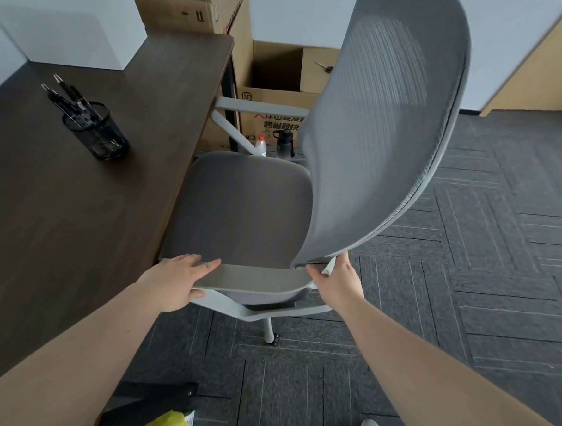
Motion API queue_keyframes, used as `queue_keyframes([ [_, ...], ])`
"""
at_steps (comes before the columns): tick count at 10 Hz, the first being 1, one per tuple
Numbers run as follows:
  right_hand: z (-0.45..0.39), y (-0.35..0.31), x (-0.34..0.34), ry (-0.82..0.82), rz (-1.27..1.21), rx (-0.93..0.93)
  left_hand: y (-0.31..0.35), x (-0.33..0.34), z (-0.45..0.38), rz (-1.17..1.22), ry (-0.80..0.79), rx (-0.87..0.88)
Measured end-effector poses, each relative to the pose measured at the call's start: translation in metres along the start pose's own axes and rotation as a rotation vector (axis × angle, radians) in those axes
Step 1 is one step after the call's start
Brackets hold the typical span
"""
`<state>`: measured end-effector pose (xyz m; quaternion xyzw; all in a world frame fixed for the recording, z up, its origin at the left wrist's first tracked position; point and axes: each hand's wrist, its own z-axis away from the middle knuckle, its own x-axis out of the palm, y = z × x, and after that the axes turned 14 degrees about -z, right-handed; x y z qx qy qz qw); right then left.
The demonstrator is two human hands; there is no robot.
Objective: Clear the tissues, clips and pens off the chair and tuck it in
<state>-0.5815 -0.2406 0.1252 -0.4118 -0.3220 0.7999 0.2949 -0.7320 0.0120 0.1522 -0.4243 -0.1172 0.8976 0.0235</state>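
Seen from above, a grey office chair with a mesh backrest and padded fabric seat point(243, 210) was gripped by both hands beside a dark wood-grain counter point(60, 199). The left hand point(173, 282) was closed around the near armrest point(249, 278), fingers laid flat across its top and thumb hooked beneath its edge. The right hand point(338, 282) was clasped on the white frame at the lower edge of the backrest, where the armrest met it. The chair's seat was pictured bare, its left side touching or slipped just under the counter's edge; which of the two could not be told. Its far white armrest point(246, 107) was shown beyond the counter's end. Black pens point(68, 96) were held upright in a black mesh cup point(97, 132) on the counter, well apart from a white box point(64, 18) at the far end. Open cardboard boxes point(281, 81) were stacked on the grey patterned carpet point(467, 257) behind the chair, with two bottles point(274, 145) set in front of them.
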Motion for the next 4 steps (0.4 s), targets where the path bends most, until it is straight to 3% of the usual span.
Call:
queue_keyframes([
  [4, 0.055, -0.012, -0.066, -0.201, 0.181, -0.100, 0.009, -0.030, 0.018, 0.063, -0.001, 0.013],
])
